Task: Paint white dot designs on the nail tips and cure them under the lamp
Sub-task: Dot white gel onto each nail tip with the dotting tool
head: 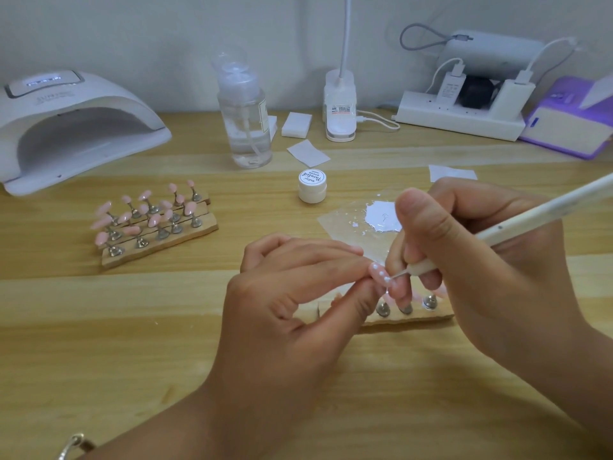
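Our left grip (292, 293) pinches a pink nail tip (380, 276) between thumb and forefinger, just above a wooden holder strip (414, 318) that lies on the bench (132, 343). The nail tip already carries several white dots. Whether it still sits on its metal stand we cannot tell, since our fingers cover the base. Our right grip (471, 260) is curled round a white dotting pen (530, 212), held like a pencil, and the pen's fine point touches the nail tip at its right edge.

Just behind our hands lies a clear palette film (338, 224) with a smear of white paint, and near it stands a small white gel jar (312, 186) with its lid on. To the left, three more wooden strips hold a rack of plain pink nail tips (156, 224). The curing lamp (76, 127) stands at the far left, its opening towards us and its display lit. A clear pump bottle (245, 121) stands behind the jar.
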Available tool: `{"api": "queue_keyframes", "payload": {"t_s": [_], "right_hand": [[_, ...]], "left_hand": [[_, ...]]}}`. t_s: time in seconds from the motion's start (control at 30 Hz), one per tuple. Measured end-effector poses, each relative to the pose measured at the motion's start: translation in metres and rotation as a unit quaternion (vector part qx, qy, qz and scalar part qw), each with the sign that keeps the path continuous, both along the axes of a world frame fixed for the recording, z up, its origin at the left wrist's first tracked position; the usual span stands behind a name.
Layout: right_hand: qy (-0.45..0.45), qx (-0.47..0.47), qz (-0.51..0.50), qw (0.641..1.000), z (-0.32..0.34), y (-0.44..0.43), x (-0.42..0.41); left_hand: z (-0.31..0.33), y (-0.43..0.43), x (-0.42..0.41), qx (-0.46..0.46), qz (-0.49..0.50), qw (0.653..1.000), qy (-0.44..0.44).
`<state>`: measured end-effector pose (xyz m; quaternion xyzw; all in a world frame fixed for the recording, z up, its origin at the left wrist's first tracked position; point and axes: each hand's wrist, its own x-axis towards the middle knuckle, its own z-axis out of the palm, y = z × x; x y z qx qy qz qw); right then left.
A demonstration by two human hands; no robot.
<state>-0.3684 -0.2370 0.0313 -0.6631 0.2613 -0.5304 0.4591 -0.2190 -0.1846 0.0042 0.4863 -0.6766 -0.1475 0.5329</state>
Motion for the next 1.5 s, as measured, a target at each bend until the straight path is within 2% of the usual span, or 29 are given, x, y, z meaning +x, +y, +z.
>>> {"api": "queue_keyframes", "payload": {"t_s": [0.23, 0.4, 0.7, 0.87, 1.07, 1.3, 1.4, 1.5], "right_hand": [[-0.057, 0.032, 0.009, 0.998, 0.007, -0.004, -0.003], [-0.092, 0.014, -0.004, 0.996, 0.019, -0.014, -0.009], [-0.100, 0.024, -0.073, 0.992, 0.014, -0.034, -0.020], [-0.073, 0.032, -0.073, 0.994, 0.003, -0.040, -0.024], [-0.055, 0.013, -0.059, 0.997, 0.001, -0.043, -0.026], [-0.031, 0.015, -0.089, 0.995, -0.002, -0.048, -0.029], [0.024, 0.005, -0.140, 0.990, -0.005, -0.055, -0.034], [0.121, -0.020, -0.182, 0.976, -0.013, -0.065, -0.039]], "left_hand": [[-0.001, 0.000, 0.000, 0.000, 0.002, 1.000, 0.003], [-0.001, 0.001, -0.001, 0.010, 0.003, 1.000, 0.025], [-0.002, 0.002, 0.001, 0.112, -0.006, 0.991, 0.071], [-0.006, -0.002, 0.000, 0.121, -0.021, 0.992, 0.011], [-0.009, -0.003, 0.001, 0.173, -0.025, 0.985, -0.003], [-0.010, -0.005, 0.000, 0.167, 0.004, 0.984, -0.058], [-0.011, -0.005, -0.001, 0.163, 0.004, 0.984, -0.073], [-0.012, -0.007, -0.003, 0.166, 0.001, 0.982, -0.087]]}}
